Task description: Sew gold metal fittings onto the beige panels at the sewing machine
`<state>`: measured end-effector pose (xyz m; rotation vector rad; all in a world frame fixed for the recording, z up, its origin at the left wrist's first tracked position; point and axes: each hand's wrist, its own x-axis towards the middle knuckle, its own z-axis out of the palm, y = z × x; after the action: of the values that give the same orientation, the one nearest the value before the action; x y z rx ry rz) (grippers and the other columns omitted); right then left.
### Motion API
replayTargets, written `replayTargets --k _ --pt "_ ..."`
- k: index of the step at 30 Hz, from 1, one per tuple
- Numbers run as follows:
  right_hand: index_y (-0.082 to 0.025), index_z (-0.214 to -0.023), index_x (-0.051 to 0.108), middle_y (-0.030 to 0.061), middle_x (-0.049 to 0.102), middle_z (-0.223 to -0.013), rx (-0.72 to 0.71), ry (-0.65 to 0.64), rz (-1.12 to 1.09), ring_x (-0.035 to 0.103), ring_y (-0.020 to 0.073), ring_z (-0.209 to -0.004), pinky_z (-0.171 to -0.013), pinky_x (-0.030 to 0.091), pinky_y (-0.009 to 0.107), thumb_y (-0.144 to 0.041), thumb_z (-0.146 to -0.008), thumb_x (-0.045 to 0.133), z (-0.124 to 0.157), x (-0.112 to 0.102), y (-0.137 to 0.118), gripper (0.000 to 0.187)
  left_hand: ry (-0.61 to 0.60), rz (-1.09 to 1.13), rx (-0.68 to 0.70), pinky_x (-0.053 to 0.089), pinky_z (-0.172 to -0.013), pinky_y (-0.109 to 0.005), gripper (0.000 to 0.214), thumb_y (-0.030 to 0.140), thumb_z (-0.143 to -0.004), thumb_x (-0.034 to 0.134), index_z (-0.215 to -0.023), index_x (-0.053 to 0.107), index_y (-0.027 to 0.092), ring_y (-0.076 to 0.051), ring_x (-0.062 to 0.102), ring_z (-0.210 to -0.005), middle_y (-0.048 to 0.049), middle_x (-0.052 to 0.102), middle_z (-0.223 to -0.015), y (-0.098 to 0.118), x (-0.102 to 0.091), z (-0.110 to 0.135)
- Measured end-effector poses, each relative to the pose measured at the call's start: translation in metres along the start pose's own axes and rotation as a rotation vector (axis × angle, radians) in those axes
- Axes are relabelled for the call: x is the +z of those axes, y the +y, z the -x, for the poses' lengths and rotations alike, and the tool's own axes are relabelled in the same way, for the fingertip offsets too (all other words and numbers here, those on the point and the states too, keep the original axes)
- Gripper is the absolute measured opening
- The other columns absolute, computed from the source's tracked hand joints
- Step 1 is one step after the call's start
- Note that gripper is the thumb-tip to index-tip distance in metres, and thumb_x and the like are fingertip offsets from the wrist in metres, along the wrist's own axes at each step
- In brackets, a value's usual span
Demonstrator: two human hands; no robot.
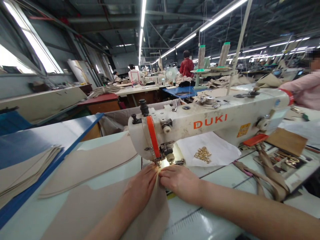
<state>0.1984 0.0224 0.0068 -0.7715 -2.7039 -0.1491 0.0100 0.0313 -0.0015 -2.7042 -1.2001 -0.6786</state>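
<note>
A beige fabric panel (pixel 156 213) lies under the head of the white sewing machine (pixel 210 121) and drapes toward me over the table. My left hand (pixel 141 185) presses on the panel just left of the presser foot, its fingers together on the cloth. From the other side, my right hand (pixel 181 181) pinches the panel's edge close to the needle area. Both sets of fingertips nearly meet there, in the glow of the machine's lamp. The needle and the stitch line are hidden by the hands and the machine head.
Another beige panel (pixel 92 163) lies left of the machine; stacked pieces (pixel 27 173) rest on a blue-edged table. Brass-coloured hardware (pixel 203 154) sits on white sheeting (pixel 220 146) behind my right hand. Fabric strips (pixel 271 170) and a tool tray (pixel 291 166) are at right. Co-workers sit farther off.
</note>
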Motion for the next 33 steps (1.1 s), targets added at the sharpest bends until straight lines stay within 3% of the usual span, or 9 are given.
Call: replayTargets --k 20,27,33 --pt "-0.009 -0.09 0.061 0.0115 0.063 -0.107 -0.002 0.009 -0.032 0.055 0.0192 -0.106 -0.096 0.042 0.029 -0.015 -0.088 0.054 0.001 0.001 0.001 0.01 0.001 0.026 -0.054 0.052 -0.09 -0.039 0.035 0.026 -0.09 0.036 -0.104 0.065 0.013 -0.023 0.064 -0.102 -0.0123 0.069 -0.109 -0.002 0.004 0.001" --pt "-0.009 -0.094 0.061 0.0117 0.064 -0.105 0.021 -0.023 -0.09 0.053 0.0172 -0.109 -0.098 0.041 0.029 -0.015 -0.089 0.053 0.0 -0.002 0.005 0.011 0.009 0.059 -0.11 0.051 -0.092 -0.039 0.031 0.024 -0.089 0.04 -0.104 0.065 0.016 -0.021 0.063 -0.103 -0.0094 0.069 -0.11 -0.001 0.006 -0.003" --pt "-0.014 -0.086 0.061 0.0059 0.065 -0.096 -0.155 0.01 -0.098 0.056 0.0154 -0.1 -0.095 0.042 0.027 -0.019 -0.094 0.043 0.002 -0.001 -0.01 0.02 0.065 0.035 -0.062 0.053 -0.089 -0.033 0.031 0.022 -0.09 0.038 -0.103 0.065 0.015 -0.019 0.065 -0.1 -0.0102 0.069 -0.109 0.01 -0.007 0.028"
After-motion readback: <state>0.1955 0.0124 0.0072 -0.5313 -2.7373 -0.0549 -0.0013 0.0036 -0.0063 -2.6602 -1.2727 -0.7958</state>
